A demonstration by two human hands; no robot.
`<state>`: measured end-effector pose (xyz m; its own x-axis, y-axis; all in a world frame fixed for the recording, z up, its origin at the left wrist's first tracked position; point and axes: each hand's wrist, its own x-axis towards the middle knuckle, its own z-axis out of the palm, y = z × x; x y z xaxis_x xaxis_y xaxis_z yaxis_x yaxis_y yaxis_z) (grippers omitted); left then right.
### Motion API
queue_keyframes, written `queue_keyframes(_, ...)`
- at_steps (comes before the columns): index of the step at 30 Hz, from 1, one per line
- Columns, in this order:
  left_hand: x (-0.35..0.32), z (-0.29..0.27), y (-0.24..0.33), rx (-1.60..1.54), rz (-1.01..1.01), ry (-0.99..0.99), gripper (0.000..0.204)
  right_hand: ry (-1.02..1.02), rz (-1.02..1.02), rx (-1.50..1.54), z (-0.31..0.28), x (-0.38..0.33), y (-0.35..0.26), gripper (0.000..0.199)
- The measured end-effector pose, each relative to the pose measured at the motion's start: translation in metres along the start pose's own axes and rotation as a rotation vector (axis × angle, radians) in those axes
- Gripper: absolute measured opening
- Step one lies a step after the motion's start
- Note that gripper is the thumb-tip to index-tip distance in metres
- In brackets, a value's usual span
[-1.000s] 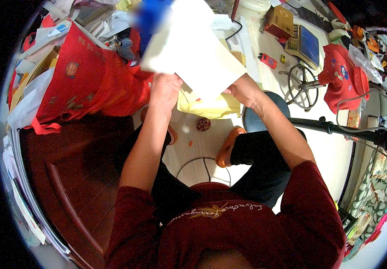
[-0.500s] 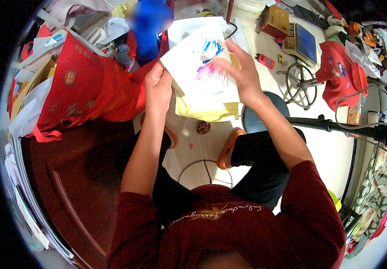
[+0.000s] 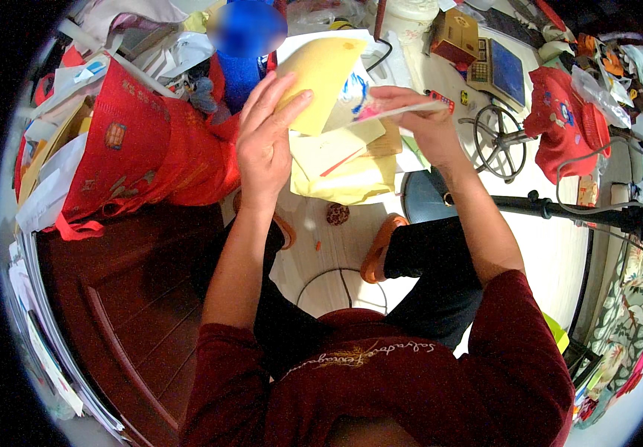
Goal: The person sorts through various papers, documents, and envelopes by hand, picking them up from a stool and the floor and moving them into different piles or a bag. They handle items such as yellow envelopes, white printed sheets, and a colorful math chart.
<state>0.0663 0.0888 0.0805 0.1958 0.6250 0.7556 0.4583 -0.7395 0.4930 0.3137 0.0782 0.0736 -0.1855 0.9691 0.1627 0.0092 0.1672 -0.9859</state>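
A paper sheet with blue and pink scribbles (image 3: 354, 91) is bent between my hands, its right part lifted nearly edge-on. Over its left side curves a pale yellow paper face (image 3: 327, 71); whether this is its back or another sheet I cannot tell. My left hand (image 3: 265, 141) has its fingers apart, with the yellow paper's left edge between thumb and forefinger. Pinched in my right hand (image 3: 429, 130) is the scribbled sheet's right end. Beneath lie a cream paper (image 3: 325, 155) with a red strip and a yellow wrapper-like sheet (image 3: 344, 188).
On the left stands a big red bag (image 3: 135, 141) full of papers. A round dark base (image 3: 429, 197) with a black pole lies right of my knees. Beyond are a wheel-like metal stand (image 3: 501, 145), a scale (image 3: 501, 71) and a brown box (image 3: 455, 37). A patterned ball (image 3: 338, 214) rests between my feet.
The scribbled sheet was flat and facing me; now it is bent, with yellow showing on the left. My right hand has moved right and gripped its edge. The papers beneath are uncovered.
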Motion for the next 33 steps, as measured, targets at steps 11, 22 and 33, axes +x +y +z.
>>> queue_keyframes(11,-0.010,0.002,0.010,-0.338,-0.568,-0.177,0.023,0.242,0.056,0.538,-0.046,0.006,-0.007,0.018)
queue_keyframes(22,-0.017,0.005,-0.001,-0.700,-0.863,-0.472,0.017,0.535,0.117,0.270,-0.051,0.013,-0.010,0.024)
queue_keyframes(33,-0.017,-0.011,-0.017,-0.779,-0.950,-0.462,0.020,0.456,0.151,0.226,-0.072,0.012,0.000,0.016)
